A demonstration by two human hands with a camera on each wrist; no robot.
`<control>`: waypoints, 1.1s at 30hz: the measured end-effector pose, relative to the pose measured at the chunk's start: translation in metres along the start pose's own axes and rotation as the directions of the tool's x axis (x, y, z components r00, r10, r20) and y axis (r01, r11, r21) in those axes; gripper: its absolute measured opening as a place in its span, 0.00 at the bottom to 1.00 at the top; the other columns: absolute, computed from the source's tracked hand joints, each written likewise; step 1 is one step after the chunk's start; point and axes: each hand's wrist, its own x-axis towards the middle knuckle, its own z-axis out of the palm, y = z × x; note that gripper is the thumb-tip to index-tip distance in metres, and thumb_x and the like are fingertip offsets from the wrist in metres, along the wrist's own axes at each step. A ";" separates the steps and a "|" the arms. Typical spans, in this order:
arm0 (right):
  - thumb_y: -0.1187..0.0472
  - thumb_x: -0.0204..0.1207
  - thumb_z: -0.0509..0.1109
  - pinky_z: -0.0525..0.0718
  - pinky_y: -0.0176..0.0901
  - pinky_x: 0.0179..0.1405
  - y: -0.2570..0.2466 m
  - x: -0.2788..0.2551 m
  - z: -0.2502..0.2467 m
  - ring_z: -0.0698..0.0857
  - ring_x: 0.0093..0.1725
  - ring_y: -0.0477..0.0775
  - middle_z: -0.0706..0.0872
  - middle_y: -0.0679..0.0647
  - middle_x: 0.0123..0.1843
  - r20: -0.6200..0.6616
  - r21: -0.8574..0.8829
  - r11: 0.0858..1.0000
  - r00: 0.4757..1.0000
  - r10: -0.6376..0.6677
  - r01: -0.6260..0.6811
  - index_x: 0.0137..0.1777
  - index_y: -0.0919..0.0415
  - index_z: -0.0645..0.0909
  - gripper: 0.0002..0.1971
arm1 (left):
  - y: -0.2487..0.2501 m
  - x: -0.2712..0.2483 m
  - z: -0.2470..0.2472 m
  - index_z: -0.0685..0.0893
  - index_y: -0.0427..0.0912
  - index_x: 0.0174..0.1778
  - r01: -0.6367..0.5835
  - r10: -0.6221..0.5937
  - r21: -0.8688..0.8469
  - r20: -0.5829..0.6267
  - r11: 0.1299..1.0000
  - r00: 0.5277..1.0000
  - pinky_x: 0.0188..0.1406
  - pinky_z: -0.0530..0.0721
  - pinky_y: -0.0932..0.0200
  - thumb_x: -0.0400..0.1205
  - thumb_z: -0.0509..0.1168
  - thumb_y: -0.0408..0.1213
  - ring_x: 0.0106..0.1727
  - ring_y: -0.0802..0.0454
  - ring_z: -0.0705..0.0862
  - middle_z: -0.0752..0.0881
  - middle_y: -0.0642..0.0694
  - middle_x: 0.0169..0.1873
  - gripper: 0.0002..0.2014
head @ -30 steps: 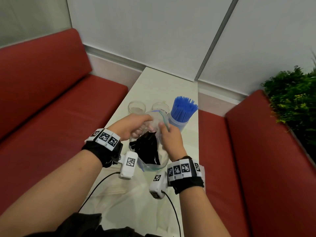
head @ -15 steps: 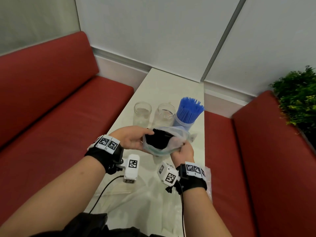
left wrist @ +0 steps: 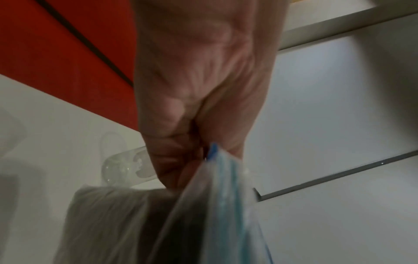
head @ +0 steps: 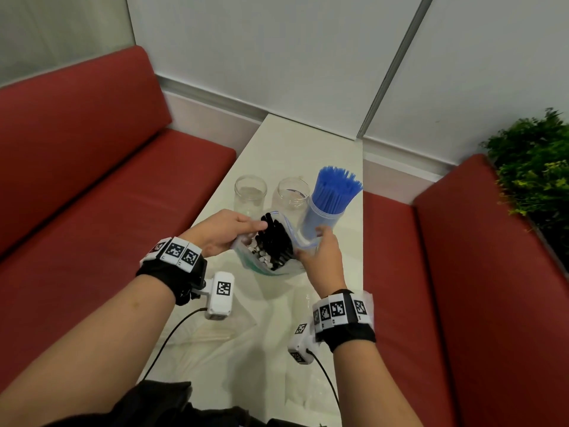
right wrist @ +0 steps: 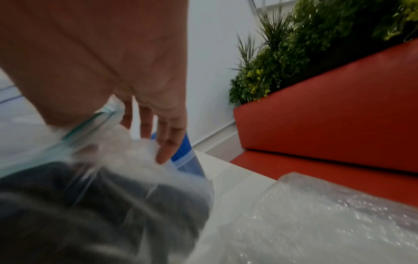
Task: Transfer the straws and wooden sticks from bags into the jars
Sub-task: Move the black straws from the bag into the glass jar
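A clear zip bag full of black straws is held above the white table, its mouth spread wide. My left hand pinches the bag's left rim; in the left wrist view my fingers are curled on the blue zip edge. My right hand holds the right rim, thumb over the zip strip, and its fingers lie fairly straight against the bag. Behind the bag stand two empty glass jars and a jar of blue straws.
Crumpled clear plastic and bubble wrap cover the near end of the narrow table. Red benches flank it on both sides. A green plant sits behind the right bench. A white wall closes the far end.
The bag has turned from upright, through lying sideways between my hands, to mouth up and pulled wide, so the black straws show. Both hands have shifted to its opposite rims.
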 end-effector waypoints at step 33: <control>0.57 0.72 0.76 0.75 0.60 0.74 0.056 -0.022 0.047 0.72 0.75 0.70 0.61 0.60 0.81 0.461 -0.467 0.883 0.865 0.199 0.045 0.83 0.50 0.63 0.40 | -0.070 -0.009 0.024 0.77 0.28 0.73 0.266 -0.279 -0.117 -0.124 0.957 0.952 0.62 0.85 0.38 0.93 0.57 0.44 0.59 0.36 0.88 0.86 0.27 0.64 0.22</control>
